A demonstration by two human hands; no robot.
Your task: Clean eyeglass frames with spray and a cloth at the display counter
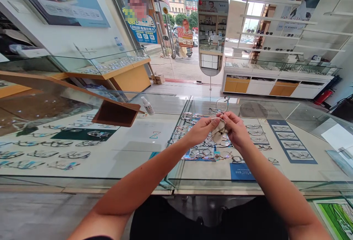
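Note:
Over the right glass display case [278,175], my two hands are close together. My left hand [204,129] is closed in a pinch at the upper left edge of a beige cleaning cloth [218,134]. Opposite it, my right hand [235,128] has its fingers closed on the cloth and on a thin dark-rimmed pair of eyeglasses [223,125]. The cloth hangs bunched around part of the eyeglasses, so most of them are hidden. Rows of eyeglasses [197,154] lie beneath and around my hands.
A white bottle [148,106] stands on the left case, beside a brown wooden tray-like piece [116,113]. A blue card [242,172] lies near the front, and a blue strip of eyeglasses [293,144] to the right. An oval mirror [211,30] rises beyond the counter.

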